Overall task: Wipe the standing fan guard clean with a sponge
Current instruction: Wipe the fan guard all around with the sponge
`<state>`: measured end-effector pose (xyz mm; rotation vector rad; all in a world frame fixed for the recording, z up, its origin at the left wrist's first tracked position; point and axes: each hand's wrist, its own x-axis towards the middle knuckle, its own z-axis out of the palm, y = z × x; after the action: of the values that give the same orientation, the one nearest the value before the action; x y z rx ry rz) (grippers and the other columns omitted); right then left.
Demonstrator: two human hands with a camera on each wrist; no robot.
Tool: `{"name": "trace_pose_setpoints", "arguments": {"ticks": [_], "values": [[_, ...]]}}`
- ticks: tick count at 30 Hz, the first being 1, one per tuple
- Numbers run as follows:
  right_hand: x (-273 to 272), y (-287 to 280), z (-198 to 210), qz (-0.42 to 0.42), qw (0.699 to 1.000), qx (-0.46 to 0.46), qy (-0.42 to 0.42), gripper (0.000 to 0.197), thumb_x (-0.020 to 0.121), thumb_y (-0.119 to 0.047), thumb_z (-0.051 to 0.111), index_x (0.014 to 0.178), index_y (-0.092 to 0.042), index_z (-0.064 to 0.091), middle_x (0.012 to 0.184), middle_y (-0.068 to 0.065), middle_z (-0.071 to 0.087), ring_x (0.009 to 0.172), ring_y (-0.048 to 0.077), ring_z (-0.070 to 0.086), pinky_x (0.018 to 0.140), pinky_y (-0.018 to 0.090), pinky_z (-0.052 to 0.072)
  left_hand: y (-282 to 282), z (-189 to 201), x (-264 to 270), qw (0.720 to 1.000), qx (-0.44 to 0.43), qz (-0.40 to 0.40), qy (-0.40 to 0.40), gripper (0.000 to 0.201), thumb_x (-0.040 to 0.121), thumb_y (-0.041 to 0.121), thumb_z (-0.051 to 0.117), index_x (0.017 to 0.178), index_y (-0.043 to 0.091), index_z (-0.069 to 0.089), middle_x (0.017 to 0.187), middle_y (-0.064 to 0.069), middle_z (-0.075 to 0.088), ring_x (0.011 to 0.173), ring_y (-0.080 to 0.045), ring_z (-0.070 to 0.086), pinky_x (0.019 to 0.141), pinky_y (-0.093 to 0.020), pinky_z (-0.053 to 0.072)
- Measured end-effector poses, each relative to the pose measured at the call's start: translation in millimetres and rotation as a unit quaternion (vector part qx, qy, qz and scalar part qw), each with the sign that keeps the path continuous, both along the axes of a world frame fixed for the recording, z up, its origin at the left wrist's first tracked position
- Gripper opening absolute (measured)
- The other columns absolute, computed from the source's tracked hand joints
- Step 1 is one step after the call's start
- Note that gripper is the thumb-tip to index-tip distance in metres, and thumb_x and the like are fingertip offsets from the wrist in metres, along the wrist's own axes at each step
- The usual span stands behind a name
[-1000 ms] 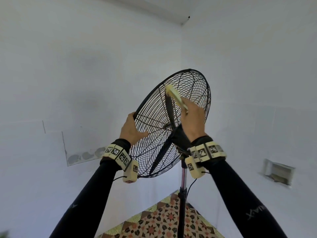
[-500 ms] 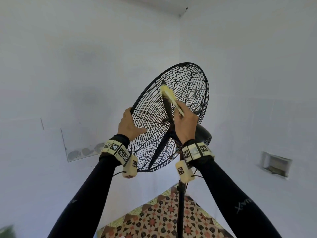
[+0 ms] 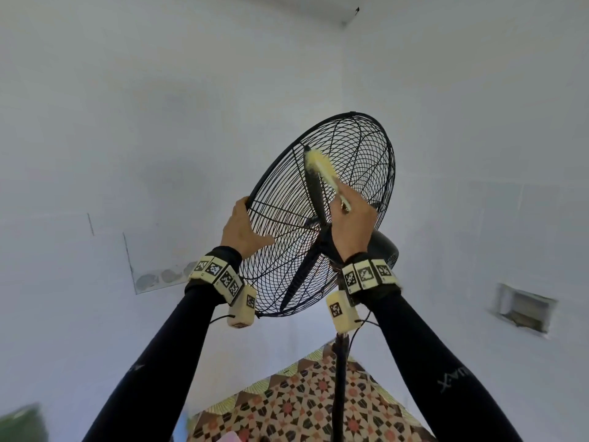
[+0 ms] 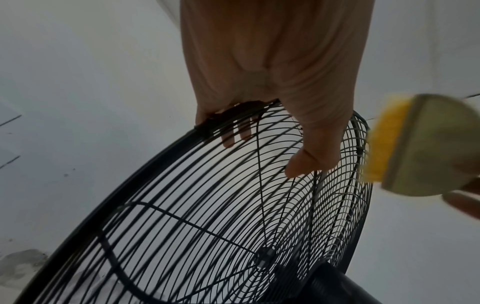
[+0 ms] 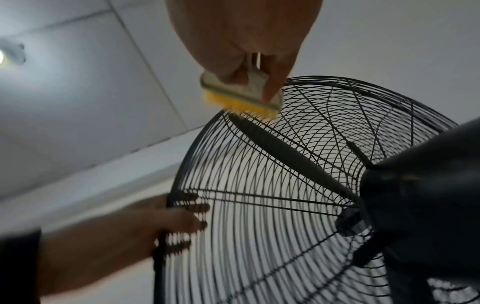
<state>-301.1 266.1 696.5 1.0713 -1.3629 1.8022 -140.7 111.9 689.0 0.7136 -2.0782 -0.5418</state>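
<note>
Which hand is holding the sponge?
The right hand pinches the yellow sponge against the fan guard; the left hand only grips the guard's rim.

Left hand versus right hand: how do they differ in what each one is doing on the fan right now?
The left hand grips the fan guard at its rim, fingers curled round the edge; the right hand holds the sponge, not the guard. The left hand sits at the guard's left edge; the right hand is near the hub, sponge reaching toward the upper wires. Both are raised at the guard's rear side and wear marker wristbands.
</note>
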Motion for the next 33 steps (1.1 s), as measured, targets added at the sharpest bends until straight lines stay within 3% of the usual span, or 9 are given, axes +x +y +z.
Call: {"name": "trace_pose_setpoints", "arguments": {"ticks": [3,8,11,14,18,22,26,30,33], "values": [[5,-9,-20,-0.019,0.996,0.078,0.05,0.039,0.091,0.0,0.068,0.127,-0.014,0.07,0.127,0.007,0.071,0.111,0.019,0.069,0.092,0.036,0.061,-2,0,2,1.0,-0.006,0.001,-0.012,0.103,0.075,0.021,0.09,0.154,0.011,0.025,0.154,-0.008,0.044,0.136,-0.029,0.049,0.11,-0.041,0.042],[18,-2,-68,0.055,0.973,0.166,0.153,0.042,0.087,0.005,0.065,0.123,-0.016,0.074,0.122,0.003,0.073,0.096,0.004,0.066,0.084,0.027,0.06,-6,5,1,0.999,-0.019,-0.011,-0.031,0.108,0.076,0.035,0.089,0.156,0.008,0.022,0.155,-0.013,0.042,0.139,-0.032,0.046,0.113,-0.043,0.04],[3,9,-48,0.095,0.987,0.12,0.053,0.043,0.093,0.006,0.063,0.132,-0.011,0.066,0.125,0.01,0.071,0.092,0.007,0.065,0.076,0.017,0.056,-5,11,-1,0.999,-0.03,-0.025,-0.034,0.114,0.08,0.064,0.072,0.161,0.019,0.006,0.163,-0.017,0.031,0.145,-0.039,0.039,0.117,-0.055,0.036],[-19,9,-22,0.05,0.997,0.063,-0.019,0.047,0.099,0.001,0.057,0.143,-0.016,0.057,0.138,0.01,0.064,0.112,0.022,0.067,0.094,0.031,0.057,-5,9,-6,0.998,-0.055,-0.031,-0.014,0.102,0.084,0.075,0.055,0.161,0.035,0.002,0.16,-0.018,0.035,0.141,-0.04,0.043,0.113,-0.06,0.037],[-19,-14,-37,0.076,0.984,0.162,-0.005,0.059,0.101,0.002,0.051,0.152,-0.025,0.045,0.15,0.014,0.052,0.117,0.028,0.065,0.096,0.042,0.058,-8,0,-9,0.996,-0.062,-0.036,0.048,0.07,0.102,0.059,0.046,0.16,0.032,0.019,0.15,-0.016,0.048,0.134,-0.034,0.05,0.109,-0.05,0.041],[8,-19,-91,0.122,0.968,0.209,0.067,0.058,0.098,0.007,0.052,0.148,-0.022,0.054,0.15,0.01,0.054,0.128,0.015,0.059,0.106,0.035,0.052,-10,-6,-7,0.986,-0.07,-0.057,0.138,0.046,0.111,0.035,0.038,0.155,0.021,0.038,0.145,-0.008,0.056,0.13,-0.023,0.054,0.11,-0.045,0.044],[5,-10,-89,0.099,0.981,0.16,0.051,0.053,0.099,0.004,0.053,0.148,-0.016,0.052,0.141,0.011,0.062,0.124,0.024,0.063,0.104,0.039,0.052,-12,-7,-6,0.986,-0.067,-0.061,0.142,0.041,0.112,0.03,0.038,0.152,0.024,0.043,0.138,-0.002,0.062,0.12,-0.018,0.059,0.098,-0.031,0.046],[-9,-16,-51,0.075,0.993,0.089,0.003,0.055,0.099,0.006,0.051,0.151,-0.012,0.048,0.15,0.012,0.053,0.139,0.026,0.051,0.113,0.043,0.046,-12,-15,-11,0.975,-0.054,-0.091,0.196,0.042,0.112,0.024,0.039,0.154,0.024,0.046,0.151,0.004,0.052,0.139,-0.005,0.045,0.11,-0.009,0.034],[-7,-26,-53,0.087,0.989,0.122,0.014,0.059,0.099,0.007,0.05,0.153,-0.018,0.047,0.15,0.013,0.053,0.137,0.031,0.053,0.107,0.049,0.05,-12,-16,-11,0.97,-0.013,-0.094,0.224,0.042,0.111,0.019,0.039,0.152,0.025,0.049,0.15,0.006,0.053,0.139,-0.002,0.045,0.111,-0.008,0.033]]}}
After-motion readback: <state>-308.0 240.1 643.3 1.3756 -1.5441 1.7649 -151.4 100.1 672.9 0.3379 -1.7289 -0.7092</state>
